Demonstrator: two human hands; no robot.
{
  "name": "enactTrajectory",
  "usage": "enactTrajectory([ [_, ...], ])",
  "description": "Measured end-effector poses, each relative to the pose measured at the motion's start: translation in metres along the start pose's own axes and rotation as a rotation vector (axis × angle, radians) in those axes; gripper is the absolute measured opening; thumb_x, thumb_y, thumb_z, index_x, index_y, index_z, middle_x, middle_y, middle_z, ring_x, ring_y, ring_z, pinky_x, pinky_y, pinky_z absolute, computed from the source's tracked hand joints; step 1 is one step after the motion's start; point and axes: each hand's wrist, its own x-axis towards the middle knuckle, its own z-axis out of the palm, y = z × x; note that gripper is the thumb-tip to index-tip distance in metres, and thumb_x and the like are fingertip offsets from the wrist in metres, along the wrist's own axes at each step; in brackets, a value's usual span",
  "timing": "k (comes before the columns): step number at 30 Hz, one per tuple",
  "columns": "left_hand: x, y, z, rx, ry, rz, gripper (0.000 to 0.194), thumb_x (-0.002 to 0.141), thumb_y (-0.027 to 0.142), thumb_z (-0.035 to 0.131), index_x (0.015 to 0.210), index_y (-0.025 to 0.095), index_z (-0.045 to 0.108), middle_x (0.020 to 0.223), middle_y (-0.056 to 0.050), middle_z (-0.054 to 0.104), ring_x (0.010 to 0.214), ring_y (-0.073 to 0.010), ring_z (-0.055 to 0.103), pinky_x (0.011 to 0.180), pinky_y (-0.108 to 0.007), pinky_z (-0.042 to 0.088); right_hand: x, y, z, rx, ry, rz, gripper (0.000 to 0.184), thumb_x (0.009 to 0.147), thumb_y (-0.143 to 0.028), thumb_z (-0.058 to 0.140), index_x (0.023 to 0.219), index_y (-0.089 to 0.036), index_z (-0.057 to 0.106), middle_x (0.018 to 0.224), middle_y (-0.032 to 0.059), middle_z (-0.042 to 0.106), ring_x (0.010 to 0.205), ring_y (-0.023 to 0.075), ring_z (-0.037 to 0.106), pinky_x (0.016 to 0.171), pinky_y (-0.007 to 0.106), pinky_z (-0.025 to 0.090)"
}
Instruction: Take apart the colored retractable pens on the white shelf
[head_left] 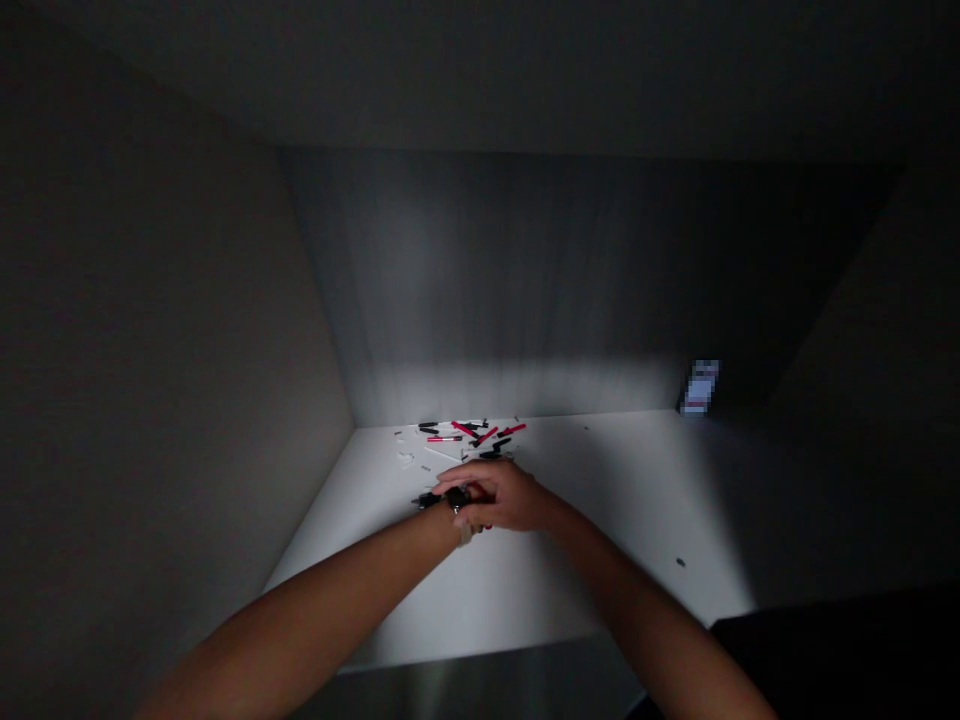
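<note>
Dim grey panelling [480, 270] backs a partly lit white tabletop [525, 590], where a person's right hand [514, 495] closes over a black-faced wristwatch [456, 498] worn on the left wrist [444, 523]. From my distant post, I see that hand's thumb and fingers drawn narrow, holding the wristwatch from opposite sides. Just past it is the left hand [480, 491], so covered that I cannot tell whether its fingers are wide, narrow or gripping anything. Red and black pens [487, 437] lie scattered beyond the wristwatch. Far to the wristwatch's right stands a smartphone [702, 387] (its glowing screen reaches me only as coarse blocks). Rightward and nearer than the wristwatch lies a small dark object [681, 562].
</note>
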Motion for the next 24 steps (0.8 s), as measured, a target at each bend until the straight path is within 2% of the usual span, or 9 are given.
enactTrajectory([
  [3, -0.005, 0.009, 0.000, 0.093, 0.155, -0.186, 0.033, 0.094, 0.034, 0.058, 0.122, 0.019, 0.058, 0.124, -0.010, 0.058, 0.106, -0.0219, 0.060, 0.088, -0.041, 0.054, 0.001, 0.000, 0.004, -0.049, 0.016, 0.065, 0.062, 0.074, -0.039, 0.079, 0.132, -0.031, 0.059, 0.116, 0.0033, 0.071, 0.106, 0.0230, 0.066, 0.089, 0.032, 0.051],
  [8, -0.007, 0.027, 0.006, 0.230, 0.355, -0.462, 0.037, 0.093, 0.034, 0.059, 0.125, 0.015, 0.056, 0.122, -0.010, 0.059, 0.105, -0.0227, 0.061, 0.087, -0.043, 0.054, 0.002, -0.002, 0.005, -0.032, 0.009, -0.051, 0.068, 0.069, -0.040, 0.083, 0.131, -0.026, 0.057, 0.120, 0.0058, 0.069, 0.111, 0.0222, 0.064, 0.097, 0.035, 0.047],
  [13, 0.003, 0.046, 0.013, 0.359, 0.458, -0.600, 0.052, 0.077, 0.028, 0.077, 0.124, 0.012, 0.062, 0.103, -0.006, 0.069, 0.111, -0.0255, 0.061, 0.086, -0.029, 0.058, 0.001, -0.004, 0.008, -0.200, 0.144, -0.160, 0.059, 0.070, -0.040, 0.083, 0.124, -0.027, 0.063, 0.124, 0.0061, 0.067, 0.116, 0.0221, 0.060, 0.102, 0.038, 0.044],
  [17, 0.008, 0.055, 0.017, 0.489, 0.516, -0.667, 0.051, 0.073, 0.026, 0.077, 0.122, 0.014, 0.065, 0.104, -0.008, 0.071, 0.111, -0.0250, 0.063, 0.085, -0.028, 0.059, 0.005, -0.001, 0.021, -0.282, 0.279, -0.276, 0.052, 0.073, -0.044, 0.081, 0.119, -0.026, 0.066, 0.122, 0.0074, 0.068, 0.116, 0.0228, 0.058, 0.102, 0.039, 0.045],
  [19, 0.006, 0.057, 0.017, 0.523, 0.513, -0.676, 0.049, 0.073, 0.026, 0.077, 0.120, 0.014, 0.067, 0.107, -0.010, 0.071, 0.109, -0.0261, 0.064, 0.083, -0.029, 0.060, 0.007, -0.001, 0.026, -0.328, 0.284, -0.311, 0.043, 0.076, -0.043, 0.079, 0.114, -0.026, 0.069, 0.123, 0.0069, 0.067, 0.117, 0.0228, 0.058, 0.102, 0.040, 0.044],
  [21, 0.003, 0.057, 0.015, 0.633, 0.453, -0.687, 0.046, 0.074, 0.025, 0.076, 0.119, 0.014, 0.068, 0.111, -0.012, 0.070, 0.110, -0.0278, 0.064, 0.081, -0.030, 0.060, 0.007, -0.002, 0.029, -0.369, 0.259, -0.312, 0.037, 0.079, -0.041, 0.076, 0.114, -0.028, 0.070, 0.128, 0.0062, 0.064, 0.117, 0.0224, 0.057, 0.102, 0.040, 0.044],
  [24, 0.000, 0.057, 0.011, 0.904, 0.222, -0.682, 0.047, 0.073, 0.023, 0.077, 0.119, 0.018, 0.069, 0.111, -0.009, 0.070, 0.112, -0.0275, 0.063, 0.083, -0.028, 0.059, 0.006, -0.003, 0.031, -0.361, 0.227, -0.293, 0.050, 0.078, -0.042, 0.076, 0.125, -0.029, 0.064, 0.130, 0.0071, 0.062, 0.117, 0.0227, 0.057, 0.102, 0.041, 0.043],
])
